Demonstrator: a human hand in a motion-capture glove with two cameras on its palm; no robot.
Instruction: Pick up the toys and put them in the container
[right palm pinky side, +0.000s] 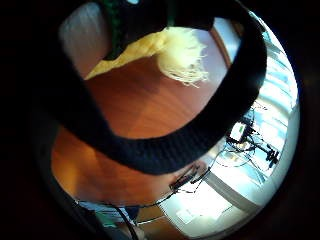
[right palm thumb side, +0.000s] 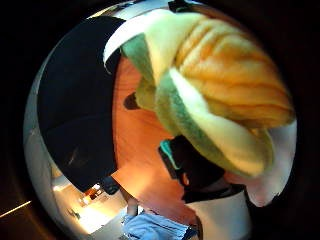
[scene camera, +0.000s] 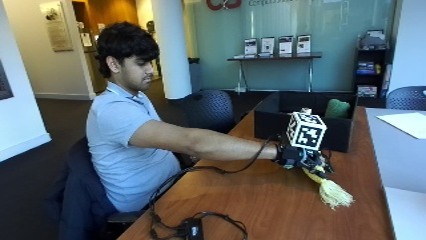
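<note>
nearest on the wooden surface (scene camera: 266, 210) lies a small black box with looped cables (scene camera: 193, 227), close to the near edge and well apart from the work. further in, over the middle of the surface, the gloved right hand (scene camera: 296, 156) is raised on an outstretched arm and its fingers are curled round a plush toy (scene camera: 323, 185), a yellow and orange thing with green edging whose pale fringed tail hangs down below the hand, its tip at or just above the wood; whether it touches cannot be told. the thumb side palm view shows the toy's ribbed orange body and green-trimmed folds pressed close against the palm, and the little finger side view shows the fringe dangling over the wood. beyond the hand, on the far part of the surface, stands the black container (scene camera: 336, 134), open at the top, with a green toy (scene camera: 337, 108) already showing inside near its right end. at the far right lies a sheet of white paper (scene camera: 405, 122). as a judgement, the task is partly done: one toy seems to be stowed, this one is lifted but not yet over the container, so the carry across and the release are left. no other loose toys show on the surface here, though parts of it are out of sight. the bare hand is not seen.
</note>
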